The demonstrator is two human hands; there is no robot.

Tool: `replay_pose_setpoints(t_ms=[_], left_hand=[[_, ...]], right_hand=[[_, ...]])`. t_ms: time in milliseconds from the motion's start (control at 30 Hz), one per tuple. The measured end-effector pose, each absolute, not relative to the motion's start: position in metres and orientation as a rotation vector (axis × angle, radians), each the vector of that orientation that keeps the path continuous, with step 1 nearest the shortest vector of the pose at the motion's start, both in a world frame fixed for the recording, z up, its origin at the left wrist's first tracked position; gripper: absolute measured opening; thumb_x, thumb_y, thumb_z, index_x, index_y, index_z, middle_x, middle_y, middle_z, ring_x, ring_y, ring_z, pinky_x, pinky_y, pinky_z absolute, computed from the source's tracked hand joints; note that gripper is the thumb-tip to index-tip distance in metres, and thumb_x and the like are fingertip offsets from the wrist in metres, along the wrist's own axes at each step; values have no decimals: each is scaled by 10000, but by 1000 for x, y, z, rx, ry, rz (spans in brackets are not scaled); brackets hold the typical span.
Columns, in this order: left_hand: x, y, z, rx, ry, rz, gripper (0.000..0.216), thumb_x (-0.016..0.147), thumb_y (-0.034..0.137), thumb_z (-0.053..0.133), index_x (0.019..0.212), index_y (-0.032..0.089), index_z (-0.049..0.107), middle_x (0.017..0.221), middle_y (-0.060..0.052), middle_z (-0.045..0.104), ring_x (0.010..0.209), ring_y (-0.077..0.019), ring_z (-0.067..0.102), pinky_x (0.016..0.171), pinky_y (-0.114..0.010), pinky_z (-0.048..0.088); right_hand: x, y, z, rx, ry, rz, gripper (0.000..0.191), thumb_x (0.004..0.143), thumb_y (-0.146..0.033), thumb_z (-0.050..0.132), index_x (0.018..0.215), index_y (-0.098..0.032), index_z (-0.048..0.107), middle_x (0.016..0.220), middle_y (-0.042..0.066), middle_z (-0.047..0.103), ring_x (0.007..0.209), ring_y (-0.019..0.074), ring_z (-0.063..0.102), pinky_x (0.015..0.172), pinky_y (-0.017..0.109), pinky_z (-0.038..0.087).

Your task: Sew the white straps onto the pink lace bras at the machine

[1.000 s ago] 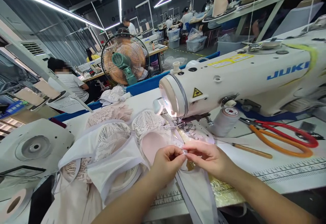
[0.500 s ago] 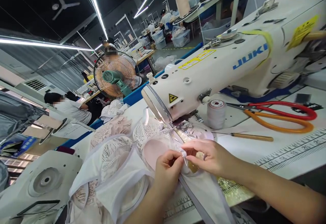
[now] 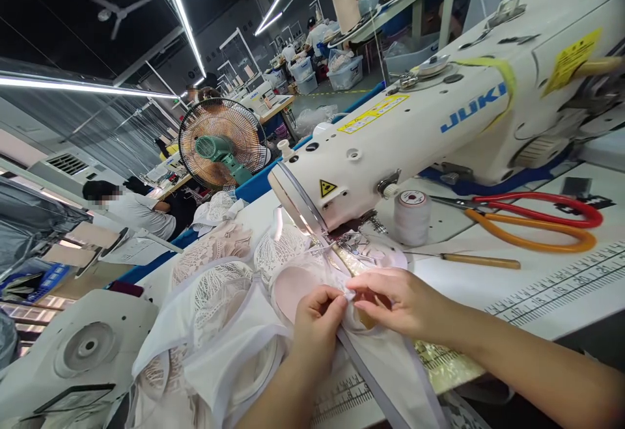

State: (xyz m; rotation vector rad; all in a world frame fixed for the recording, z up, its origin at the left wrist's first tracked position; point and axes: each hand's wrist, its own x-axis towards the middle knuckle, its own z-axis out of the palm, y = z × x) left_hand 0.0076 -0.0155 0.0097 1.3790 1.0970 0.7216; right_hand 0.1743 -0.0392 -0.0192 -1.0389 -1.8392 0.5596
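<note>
A white bra [image 3: 297, 284] with a pale pink padded cup lies in front of the sewing machine [image 3: 361, 168], part of it by the needle area. My left hand [image 3: 317, 318] pinches a small piece of its white edge between thumb and fingers. Close against it, my right hand [image 3: 395, 295] grips the same edge with thumb and forefinger. The fingertips of both hands almost meet, and the exact bit of fabric between them is partly hidden. A white wing with a grey band hangs down below my hands toward the table edge.
More lace bras [image 3: 215, 305] are heaped to the left. A thread spool [image 3: 413, 219], scissors with red and orange handles [image 3: 537, 221] and a wooden-handled awl [image 3: 481, 261] lie to the right. A large fan [image 3: 222, 142] and several people at work are beyond.
Both hands have shifted slightly to the left, still pinching the bra's edge. The small pointed white bit between the fingertips now shows less. The whole view has moved a little.
</note>
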Motion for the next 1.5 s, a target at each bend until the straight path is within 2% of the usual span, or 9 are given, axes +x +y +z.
replay_pose_setpoints(t_ms=[133,267,333,467,667,900,1133,1400,1500], left_hand=[[7,-15,10,1316,1123,731,296,641,421,642,631,141,549,582,13,459,573,-98,372,559,-221,296],[7,-17,13,1320,1087,746,287,643,399,633,607,140,516,562,22,422,562,-91,343,553,-222,266],[7,-17,15,1333,1058,750,279,655,388,621,600,140,507,559,24,414,561,-90,339,556,-225,262],[5,-18,16,1384,1002,769,277,675,384,599,587,140,499,556,26,400,564,-92,331,553,-230,254],[3,-16,12,1410,954,755,237,717,345,544,622,136,489,558,34,368,552,-82,302,534,-231,229],[2,-16,7,1485,960,691,151,660,240,566,705,156,449,594,44,382,526,-73,310,502,-226,232],[3,-15,9,1433,920,670,177,697,307,531,674,141,474,602,15,426,559,-94,368,537,-239,278],[3,-17,12,1483,961,617,190,721,308,489,648,133,503,586,15,407,551,-96,341,520,-240,255],[3,-18,12,1497,990,607,196,731,314,480,646,138,495,573,24,382,542,-93,325,513,-237,248]], right_hand=[[179,-35,-19,-1117,-1813,458,216,851,-234,435,978,-186,604,748,46,647,657,152,583,588,260,454],[183,-30,-10,-1166,-1704,250,215,837,-242,456,897,-215,660,1015,81,607,927,205,563,796,343,446],[181,-29,-2,-1159,-1782,244,181,812,-253,502,835,-231,680,1098,76,575,995,232,533,836,383,425],[173,-28,14,-1046,-1983,373,142,807,-260,530,818,-218,665,982,71,620,935,221,546,791,367,434],[163,-22,20,-1007,-2018,649,154,820,-196,487,706,-186,590,741,28,612,709,156,554,665,276,435],[165,-16,-1,-1045,-1805,860,161,831,-229,484,723,-184,596,795,32,601,759,163,561,694,273,436],[164,-18,-6,-975,-1600,872,180,842,-308,497,721,-199,573,839,45,601,825,178,561,775,307,437],[167,-21,-7,-871,-1440,807,156,856,-333,508,785,-220,588,822,23,607,796,152,562,719,262,462],[168,-24,-6,-852,-1400,912,150,879,-318,483,822,-218,579,841,23,634,635,107,561,594,234,476]])
